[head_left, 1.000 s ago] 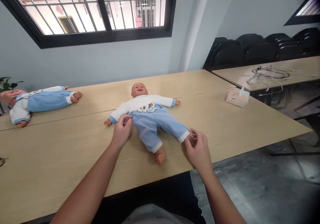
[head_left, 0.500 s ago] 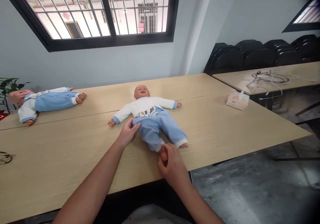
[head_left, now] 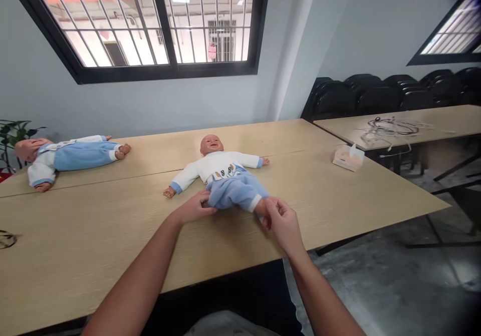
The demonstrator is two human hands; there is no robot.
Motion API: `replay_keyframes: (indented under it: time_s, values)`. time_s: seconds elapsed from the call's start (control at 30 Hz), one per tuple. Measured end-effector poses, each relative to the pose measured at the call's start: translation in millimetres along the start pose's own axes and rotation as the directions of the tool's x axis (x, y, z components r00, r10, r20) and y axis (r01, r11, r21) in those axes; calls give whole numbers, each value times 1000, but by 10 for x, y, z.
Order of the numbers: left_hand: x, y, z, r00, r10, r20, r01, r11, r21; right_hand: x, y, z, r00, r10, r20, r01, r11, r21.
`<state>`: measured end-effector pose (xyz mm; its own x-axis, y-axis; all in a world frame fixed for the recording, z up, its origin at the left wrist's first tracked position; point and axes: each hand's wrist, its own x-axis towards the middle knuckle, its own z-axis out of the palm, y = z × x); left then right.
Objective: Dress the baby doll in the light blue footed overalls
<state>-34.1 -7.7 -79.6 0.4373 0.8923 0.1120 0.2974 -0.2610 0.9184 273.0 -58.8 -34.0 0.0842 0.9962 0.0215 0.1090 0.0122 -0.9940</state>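
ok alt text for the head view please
A person's right hand holds a baby doll by one ankle; the left hand touches its blue trousers. The doll lies face up on a wooden table, with a second baby doll to the left and a tissue box to the right.

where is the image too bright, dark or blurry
Head view throughout: the barred window looks washed out near white in its lower part; black shading covers the upper right corner; the cables look soft, strands hard to separate; the nearer doll is fairly clear.
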Motion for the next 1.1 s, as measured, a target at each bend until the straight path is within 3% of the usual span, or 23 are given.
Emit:
replay_keyframes:
  time_s: [0.1,0.17,0.3,0.4,0.5,0.6,0.7,0.87,1.0,1.1]
  values:
    - [-18,-15,-16,997,49,-54,-50,998,-28,25,-28,-33,1000,-11,-12,11,1000,13]
    - [-24,-21,-28,997,31,-72,-22,993,112,28,-35,-46,1000,-1,-20,1,1000,28]
    - [60,-47,-3,990,-14,-137,74,894,442,8,-38,-40,1000,6,-16,-6,1000,15]
    - [190,-105,20,968,-31,-250,158,847,508,-39,-48,-40,997,-66,-33,62,991,-116]
    - [308,-179,-29,919,-57,-389,274,803,529,-147,-45,-84,972,-230,-53,199,921,-336]
    - [392,-237,-123,849,-71,-524,382,768,514,-326,19,-160,936,-350,-26,301,839,-454]
    - [459,-264,-183,780,-89,-620,457,757,466,-515,142,-208,910,-413,-36,350,813,-466]
    - [526,-216,-154,739,-150,-657,470,814,342,-715,241,-139,890,-456,11,404,777,-484]
    - [426,-58,16,695,-208,-688,433,885,170,-842,190,41,867,-483,121,465,702,-540]
    - [192,154,321,671,-285,-685,400,916,11,-930,213,287,859,-491,145,478,668,-570]
